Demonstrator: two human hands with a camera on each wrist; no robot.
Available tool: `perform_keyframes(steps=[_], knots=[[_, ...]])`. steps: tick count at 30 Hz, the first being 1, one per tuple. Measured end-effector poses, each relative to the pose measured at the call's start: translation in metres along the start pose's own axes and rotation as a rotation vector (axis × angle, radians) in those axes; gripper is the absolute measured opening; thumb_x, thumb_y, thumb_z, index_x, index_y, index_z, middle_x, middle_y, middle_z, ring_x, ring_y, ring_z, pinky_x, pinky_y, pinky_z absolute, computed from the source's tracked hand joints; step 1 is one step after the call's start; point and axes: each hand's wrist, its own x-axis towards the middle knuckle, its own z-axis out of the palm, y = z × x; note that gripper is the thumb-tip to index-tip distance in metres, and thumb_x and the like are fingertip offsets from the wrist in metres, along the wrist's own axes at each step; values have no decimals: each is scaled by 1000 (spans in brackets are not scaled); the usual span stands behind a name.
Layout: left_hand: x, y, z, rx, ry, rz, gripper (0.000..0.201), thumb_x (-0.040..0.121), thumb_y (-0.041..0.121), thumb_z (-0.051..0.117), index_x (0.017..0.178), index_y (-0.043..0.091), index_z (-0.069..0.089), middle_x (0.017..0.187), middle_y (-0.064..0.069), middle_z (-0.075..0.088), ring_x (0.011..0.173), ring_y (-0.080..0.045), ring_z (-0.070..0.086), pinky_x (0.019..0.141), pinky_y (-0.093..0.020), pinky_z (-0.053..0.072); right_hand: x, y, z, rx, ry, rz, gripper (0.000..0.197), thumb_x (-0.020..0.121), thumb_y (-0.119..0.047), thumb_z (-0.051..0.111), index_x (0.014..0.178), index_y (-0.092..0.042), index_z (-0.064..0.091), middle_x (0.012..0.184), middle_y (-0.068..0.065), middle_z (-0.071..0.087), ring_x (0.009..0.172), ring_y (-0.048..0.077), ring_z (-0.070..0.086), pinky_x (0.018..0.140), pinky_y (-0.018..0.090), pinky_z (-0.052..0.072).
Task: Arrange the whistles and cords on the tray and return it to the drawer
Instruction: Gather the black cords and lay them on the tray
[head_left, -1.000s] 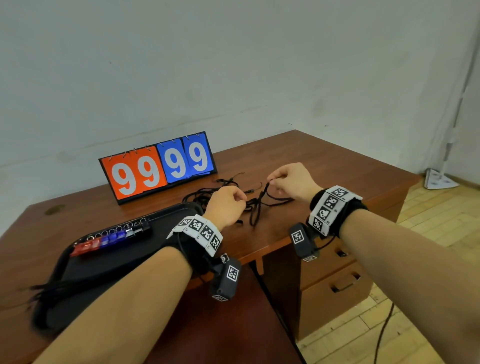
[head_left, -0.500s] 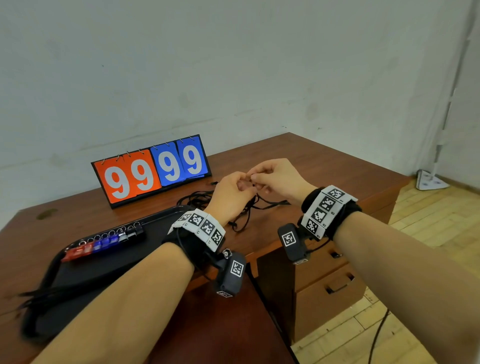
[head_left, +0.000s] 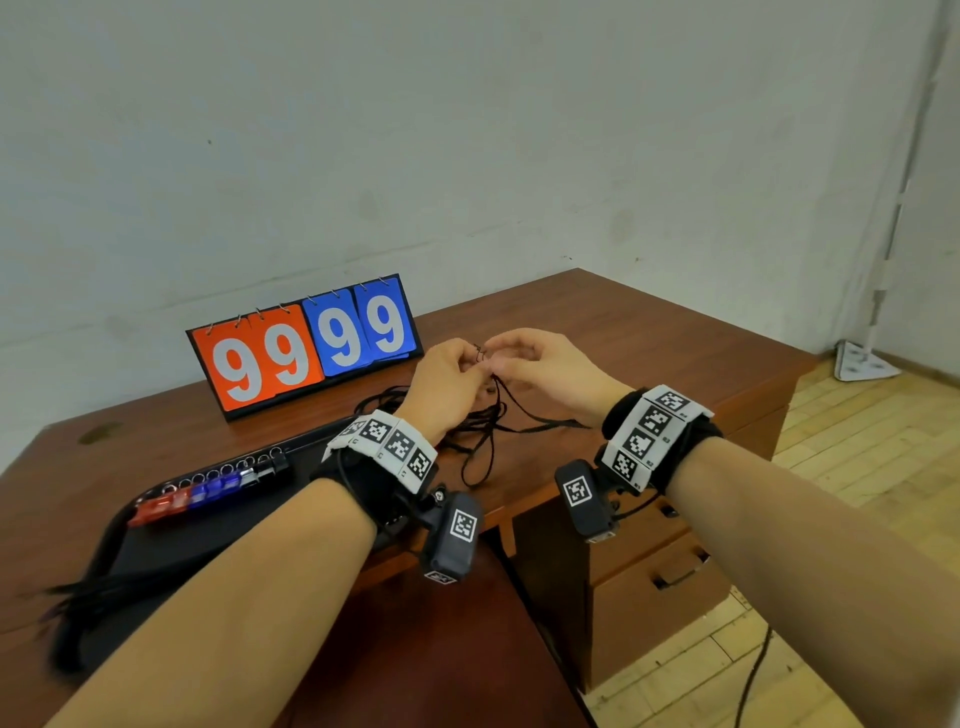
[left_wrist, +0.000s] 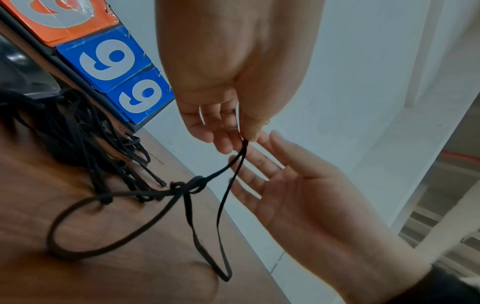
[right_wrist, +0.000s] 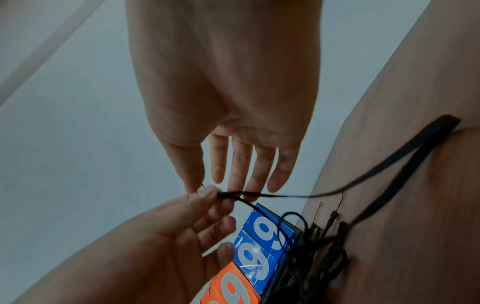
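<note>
My left hand (head_left: 475, 364) is raised above the desk and pinches a black cord (left_wrist: 221, 205) between thumb and fingertips (left_wrist: 245, 139). The cord hangs in a knotted loop down to a tangle of black cords (head_left: 467, 431) on the desk. My right hand (head_left: 501, 358) meets the left at the pinch; its fingers (right_wrist: 241, 170) are straight and its palm holds nothing. A black tray (head_left: 171, 551) lies at the left. It carries a row of red, blue and black whistles (head_left: 208, 488) and a bundle of cords (head_left: 78, 597) at its near end.
An orange and blue flip scoreboard (head_left: 306, 348) reading 99 99 stands behind the hands. The brown desk (head_left: 649, 338) has drawers (head_left: 670, 577) below its right side. A white stand base (head_left: 862, 361) sits on the wooden floor by the wall.
Both hands rose from the desk and came together, lifting the cord's end out of the tangle. The right hand, which pinched the cord apart from the left, now has straight fingers.
</note>
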Motion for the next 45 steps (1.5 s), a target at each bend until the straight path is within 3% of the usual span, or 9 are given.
perform_keyframes(steps=[2, 6, 10, 14, 20, 25, 29, 39, 45], knots=[[3, 2, -5, -20, 40, -1, 6, 98, 21, 58, 92, 19, 59, 80, -1, 71, 65, -6, 66, 59, -20, 48, 2, 2, 6, -27, -59, 4, 40, 84, -21, 74, 122, -17, 63, 102, 2, 73, 96, 12, 70, 88, 28, 53], [8, 2, -14, -76, 118, -26, 7, 99, 18, 57, 93, 16, 59, 79, -5, 72, 62, -9, 66, 58, -22, 48, 3, 4, 17, -22, -62, 19, 35, 87, -6, 70, 121, -6, 62, 69, -8, 68, 65, 3, 64, 67, 13, 50], [12, -3, -39, -193, 250, -62, 7, 99, 15, 56, 98, 11, 61, 90, -9, 71, 67, -11, 67, 64, -28, 57, 4, 8, 15, 39, -82, 44, 23, 91, -1, 61, 114, 3, 64, 75, 7, 69, 68, 18, 65, 72, 23, 56], [16, -18, -67, -292, 371, -126, 9, 100, 13, 53, 93, 13, 58, 98, -10, 71, 68, -10, 64, 59, -23, 50, 3, 15, 7, 67, -53, 90, 17, 94, -3, 59, 108, 3, 67, 77, 7, 66, 64, 16, 61, 72, 27, 55], [14, -39, -90, -347, 483, -203, 24, 103, 15, 48, 120, 0, 56, 104, -11, 70, 69, -10, 64, 56, -23, 49, 0, 23, -4, 33, 35, 154, 17, 97, -9, 58, 106, 1, 68, 72, 4, 63, 58, 11, 58, 59, 20, 50], [9, -48, -105, -391, 578, -214, 15, 102, 11, 48, 91, 20, 51, 102, -12, 68, 70, -12, 62, 58, -24, 47, -5, 32, -18, 48, 102, 236, 16, 97, -9, 57, 106, -3, 68, 72, 6, 60, 56, 14, 56, 50, 24, 47], [8, -53, -113, -376, 631, -214, 4, 101, 10, 49, 100, 12, 52, 100, -13, 68, 68, -11, 62, 59, -25, 49, -11, 42, -27, 48, 126, 331, 15, 98, -11, 55, 103, -6, 69, 71, 7, 59, 54, 15, 53, 51, 27, 46], [4, -54, -108, -359, 579, -222, 8, 101, 10, 50, 108, 9, 53, 104, -12, 68, 67, -9, 61, 58, -23, 48, -15, 46, -25, 108, 189, 354, 10, 91, -10, 67, 98, -3, 66, 78, 12, 67, 57, 16, 61, 47, 25, 46], [4, -46, -95, -341, 459, -217, 8, 100, 14, 52, 105, 10, 57, 118, -9, 65, 81, -11, 65, 65, -26, 52, -7, 38, -12, 101, 206, 274, 14, 93, -17, 66, 99, -8, 75, 100, 8, 72, 85, 15, 65, 69, 29, 52]])
